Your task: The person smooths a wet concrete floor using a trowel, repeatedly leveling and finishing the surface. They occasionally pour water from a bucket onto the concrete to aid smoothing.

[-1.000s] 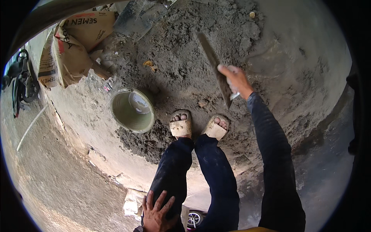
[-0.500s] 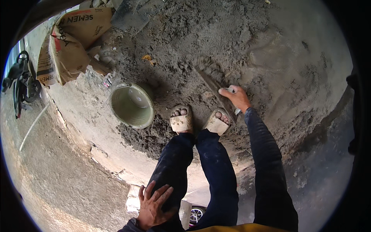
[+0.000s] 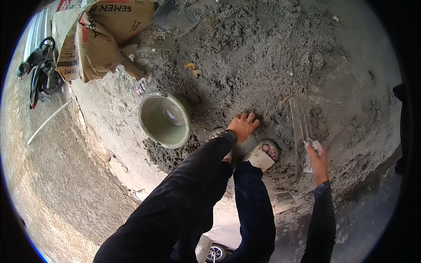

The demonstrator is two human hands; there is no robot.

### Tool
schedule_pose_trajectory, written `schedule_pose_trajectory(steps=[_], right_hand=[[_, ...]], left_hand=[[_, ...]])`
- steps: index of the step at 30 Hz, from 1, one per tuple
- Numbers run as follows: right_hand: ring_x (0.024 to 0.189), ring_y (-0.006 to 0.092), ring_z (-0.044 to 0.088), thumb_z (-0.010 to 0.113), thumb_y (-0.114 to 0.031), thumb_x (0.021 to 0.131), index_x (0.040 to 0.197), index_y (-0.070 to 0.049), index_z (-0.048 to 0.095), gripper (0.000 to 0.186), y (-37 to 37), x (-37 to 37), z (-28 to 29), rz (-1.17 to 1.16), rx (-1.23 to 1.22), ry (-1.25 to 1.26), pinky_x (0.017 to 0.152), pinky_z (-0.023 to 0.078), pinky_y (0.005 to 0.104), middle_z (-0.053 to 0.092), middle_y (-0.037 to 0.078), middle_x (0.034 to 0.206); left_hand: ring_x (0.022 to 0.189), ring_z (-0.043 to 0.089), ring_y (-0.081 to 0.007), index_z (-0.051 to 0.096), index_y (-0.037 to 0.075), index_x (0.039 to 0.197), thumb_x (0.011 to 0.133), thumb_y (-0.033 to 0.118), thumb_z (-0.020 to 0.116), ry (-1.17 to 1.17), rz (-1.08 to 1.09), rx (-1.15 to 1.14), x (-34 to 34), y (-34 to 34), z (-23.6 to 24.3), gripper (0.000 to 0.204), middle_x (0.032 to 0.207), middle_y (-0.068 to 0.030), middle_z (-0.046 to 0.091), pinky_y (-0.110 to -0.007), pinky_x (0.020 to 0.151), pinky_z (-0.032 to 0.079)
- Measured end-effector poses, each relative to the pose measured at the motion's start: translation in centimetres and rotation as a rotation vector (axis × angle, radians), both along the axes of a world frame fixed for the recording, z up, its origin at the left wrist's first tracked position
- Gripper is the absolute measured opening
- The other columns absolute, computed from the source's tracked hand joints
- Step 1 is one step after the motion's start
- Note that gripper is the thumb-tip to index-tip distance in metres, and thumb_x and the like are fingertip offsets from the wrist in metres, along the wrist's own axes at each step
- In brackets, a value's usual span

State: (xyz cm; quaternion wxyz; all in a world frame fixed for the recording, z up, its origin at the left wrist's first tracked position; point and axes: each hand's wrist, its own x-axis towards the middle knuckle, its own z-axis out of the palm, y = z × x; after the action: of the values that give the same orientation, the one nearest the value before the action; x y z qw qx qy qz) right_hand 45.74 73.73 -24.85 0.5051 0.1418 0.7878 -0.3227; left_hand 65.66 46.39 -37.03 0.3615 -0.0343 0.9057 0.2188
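My left hand (image 3: 244,126) reaches down just beside my left sandal, fingers spread and curving toward or into the grey mortar (image 3: 263,61); whether it touches is hard to tell. My right hand (image 3: 319,158) grips the handle of a long, mortar-coated trowel (image 3: 299,114), which lies low over the mix to the right of my feet. A round green bucket (image 3: 164,120), with a little liquid inside, stands left of my left hand. My right sandal (image 3: 263,155) is between the two hands; my left one is partly hidden by my arm.
A crumpled brown paper sack (image 3: 90,48) lies at the upper left, near dark wheeled gear (image 3: 44,72) and a white pipe (image 3: 48,122). A grey sheet (image 3: 180,15) lies at the top. A cracked edge runs down the left. A wheel (image 3: 215,253) shows at the bottom.
My left hand has left my thigh and reached forward to the mortar by my feet. My right hand, still on the trowel, has moved right and downward, and the blade has swung closer to upright in view.
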Motion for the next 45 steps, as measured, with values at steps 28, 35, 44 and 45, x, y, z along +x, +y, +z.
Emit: schedule_pose_trajectory(steps=[28,35,44,45], right_hand=[[0.111,0.032,0.069,0.07,-0.076,0.084,0.139,0.01,0.059,0.102,-26.0,3.4,-6.2,0.545,-0.328,0.142,0.098,0.053,0.0402,0.071,0.027,0.12],[0.125,0.0394,0.065,0.074,-0.074,0.081,0.142,0.009,0.057,0.104,-34.9,8.7,-12.5,0.961,-0.347,-0.104,0.107,0.05,0.0437,0.066,0.03,0.134],[0.134,0.0378,0.058,0.071,-0.077,0.084,0.151,0.011,0.047,0.113,-31.3,-4.1,-12.1,0.594,-0.291,-0.13,0.108,0.049,0.042,0.054,0.036,0.145],[0.134,0.0379,0.059,0.07,-0.076,0.085,0.15,0.011,0.047,0.112,-31.3,-5.7,-11.1,0.546,-0.251,-0.15,0.107,0.05,0.0415,0.055,0.037,0.143]], left_hand=[[0.072,0.066,-0.0093,0.068,0.012,0.111,0.093,0.034,0.08,-0.232,1.866,0.527,34.2,-26.0,9.4,0.031,0.095,0.0028,0.07,-0.026,0.055,0.054],[0.084,0.069,-0.0124,0.067,0.01,0.116,0.092,0.026,0.07,-0.281,1.806,0.087,39.2,-31.0,13.4,0.028,0.099,0.0002,0.071,-0.029,0.059,0.051],[0.112,0.067,-0.0314,0.061,0.006,0.136,0.091,0.017,0.06,-0.43,1.933,-0.223,48.5,-32.3,9.9,0.046,0.113,-0.0184,0.069,-0.052,0.089,0.061],[0.111,0.068,-0.0312,0.063,0.006,0.135,0.09,0.019,0.061,-0.325,1.528,-0.407,47.6,-32.5,10.7,0.047,0.116,-0.02,0.07,-0.049,0.091,0.06]])
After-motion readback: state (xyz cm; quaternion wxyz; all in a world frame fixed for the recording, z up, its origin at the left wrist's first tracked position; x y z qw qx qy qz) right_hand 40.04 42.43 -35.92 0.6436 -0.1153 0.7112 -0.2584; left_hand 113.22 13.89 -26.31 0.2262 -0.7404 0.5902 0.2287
